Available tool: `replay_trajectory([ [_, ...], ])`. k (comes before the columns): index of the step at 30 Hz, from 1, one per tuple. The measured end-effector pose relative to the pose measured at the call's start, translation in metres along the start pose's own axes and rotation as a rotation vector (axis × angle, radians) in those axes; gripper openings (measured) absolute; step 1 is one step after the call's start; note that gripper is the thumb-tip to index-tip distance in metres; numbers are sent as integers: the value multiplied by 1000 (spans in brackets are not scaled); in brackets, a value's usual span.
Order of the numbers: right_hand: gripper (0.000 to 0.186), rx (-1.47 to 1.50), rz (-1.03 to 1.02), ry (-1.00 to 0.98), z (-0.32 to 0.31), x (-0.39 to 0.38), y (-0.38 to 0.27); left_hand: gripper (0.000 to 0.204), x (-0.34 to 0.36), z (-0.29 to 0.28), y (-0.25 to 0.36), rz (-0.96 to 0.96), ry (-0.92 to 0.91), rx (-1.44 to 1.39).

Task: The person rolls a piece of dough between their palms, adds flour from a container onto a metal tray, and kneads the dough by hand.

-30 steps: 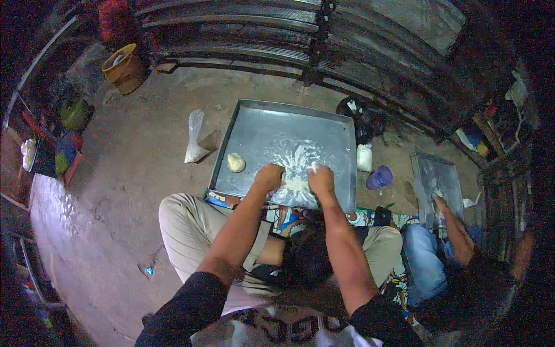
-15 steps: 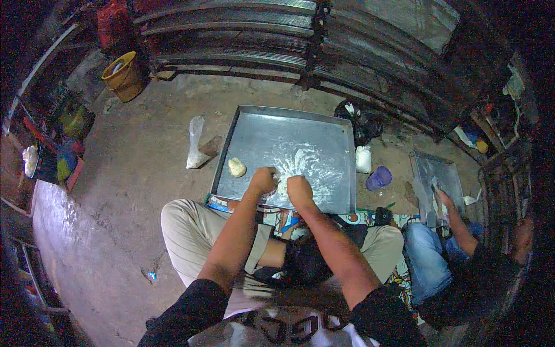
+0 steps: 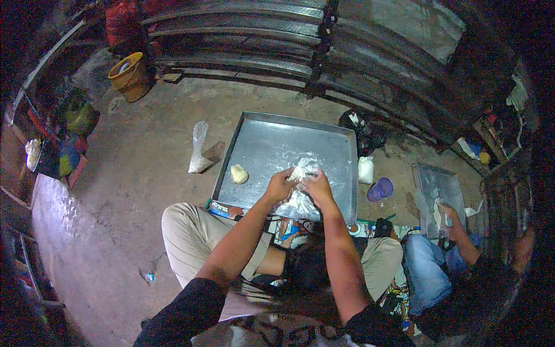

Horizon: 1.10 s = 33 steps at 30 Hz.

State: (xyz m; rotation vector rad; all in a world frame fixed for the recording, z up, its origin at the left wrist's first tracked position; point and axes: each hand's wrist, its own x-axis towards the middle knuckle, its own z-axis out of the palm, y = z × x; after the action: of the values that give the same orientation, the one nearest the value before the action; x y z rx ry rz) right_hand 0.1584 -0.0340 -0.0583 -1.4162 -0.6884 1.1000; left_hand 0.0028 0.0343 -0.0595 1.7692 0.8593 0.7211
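Note:
A wide grey metal tray (image 3: 272, 130) with raised sides lies in front of my crossed legs. White flour (image 3: 298, 208) is smeared over its near middle part. My left hand (image 3: 281, 184) and my right hand (image 3: 319, 188) meet over the flour, fingers curled around a pale, flour-coated lump of dough (image 3: 305, 168). The dough's lower part is hidden by my fingers. Apart from them, a smaller round piece of dough (image 3: 239, 174) with a pinched top rests near the tray's left side.
Left of the tray stands a clear bag of white powder (image 3: 199, 162); on its right are a white packet (image 3: 365, 170), a purple cup (image 3: 380, 189) and a black plastic bag (image 3: 364, 133). A co-worker's hand (image 3: 446, 211) works at another tray (image 3: 436, 173). A yellow bucket (image 3: 132, 81) sits far left.
My hands have moved slightly forward and right, from closed fists pressing near the tray's front to fingers cupped around the dough. The co-worker's hand has moved a little too.

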Motion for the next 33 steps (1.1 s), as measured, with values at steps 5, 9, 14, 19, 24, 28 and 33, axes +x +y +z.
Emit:
replay_trajectory([
  [5, 49, -552, -268, 15, -10, 6, -6, 38, 3, 1, 6, -7, 100, 222],
  [9, 46, -777, -369, 6, 8, -15, -31, 25, 3, -8, 1, -26, 109, 215],
  [14, 43, -653, -376, -123, 7, -15, -31, 23, 8, -4, -12, 11, 113, 202],
  [19, 33, -868, -458, -56, -3, -12, -37, 24, 3, -9, -6, -334, -192, -564],
  [24, 24, -978, -535, 28, -9, -3, -23, 34, -5, -6, 8, 96, -271, 45],
  [28, 26, -1001, -535, 29, -1, -1, -23, 26, -2, -5, 7, 26, -29, 227],
  [33, 29, -807, -458, -83, -2, -10, -21, 20, 0, -8, 18, 31, 169, 368],
])
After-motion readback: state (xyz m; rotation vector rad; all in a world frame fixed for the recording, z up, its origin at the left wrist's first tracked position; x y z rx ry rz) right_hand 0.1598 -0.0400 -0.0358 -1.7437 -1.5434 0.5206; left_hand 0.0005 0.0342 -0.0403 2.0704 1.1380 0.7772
